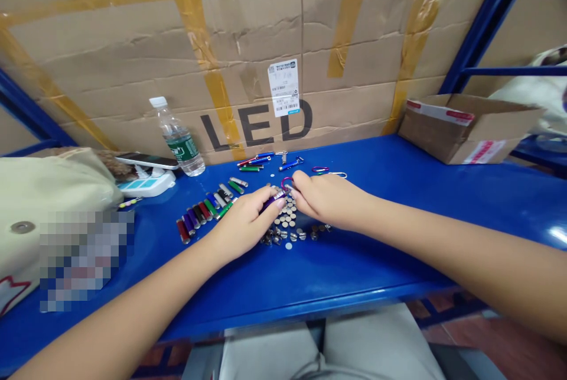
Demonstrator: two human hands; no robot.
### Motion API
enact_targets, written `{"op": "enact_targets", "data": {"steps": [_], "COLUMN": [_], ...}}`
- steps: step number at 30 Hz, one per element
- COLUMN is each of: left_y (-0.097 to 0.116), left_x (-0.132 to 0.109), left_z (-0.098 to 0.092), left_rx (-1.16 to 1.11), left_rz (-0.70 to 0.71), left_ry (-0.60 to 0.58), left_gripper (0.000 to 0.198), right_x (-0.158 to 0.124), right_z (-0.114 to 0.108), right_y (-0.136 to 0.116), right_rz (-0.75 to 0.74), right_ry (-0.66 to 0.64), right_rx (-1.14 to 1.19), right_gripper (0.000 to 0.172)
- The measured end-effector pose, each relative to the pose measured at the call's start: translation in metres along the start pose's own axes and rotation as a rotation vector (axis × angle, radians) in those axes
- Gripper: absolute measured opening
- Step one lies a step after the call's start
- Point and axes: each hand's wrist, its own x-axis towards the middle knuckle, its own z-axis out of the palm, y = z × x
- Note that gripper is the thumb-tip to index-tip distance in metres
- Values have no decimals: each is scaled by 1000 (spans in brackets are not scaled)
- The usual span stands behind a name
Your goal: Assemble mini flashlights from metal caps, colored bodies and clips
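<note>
My left hand (245,220) is closed around a small purple keychain flashlight (273,198) above a blue shelf (354,268). My right hand (323,198) pinches the flashlight's end, where a pink carabiner clip (286,182) sticks up. Just below both hands lies a pile of small silver button batteries (287,223). A row of several coloured flashlight tubes (204,213) lies left of my left hand.
More flashlights and clips (274,161) lie behind the hands. A water bottle (177,137), a phone (146,161) and a beige bag (44,203) stand at the left. An open cardboard box (460,126) sits at the right. A large LED carton (266,43) forms the back wall.
</note>
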Motion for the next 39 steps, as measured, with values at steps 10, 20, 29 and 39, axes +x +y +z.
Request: {"op": "enact_targets", "data": {"steps": [10, 20, 29, 39], "left_y": [-7, -62, -107, -106], "left_x": [4, 83, 143, 86], "left_z": [2, -22, -33, -79], "left_rx": [57, 309, 596, 654], "left_rz": [-48, -49, -222, -33], "left_ry": [32, -76, 55, -473], "left_gripper": [32, 37, 29, 27], "right_x": [1, 10, 10, 6], "right_z": [-1, 2, 14, 9], "right_y": [7, 63, 84, 76], "right_rz": [-19, 82, 158, 17], "right_ry": [-94, -73, -140, -145], "right_rx": [190, 395, 320, 305], "right_gripper": [25, 22, 21, 24]}}
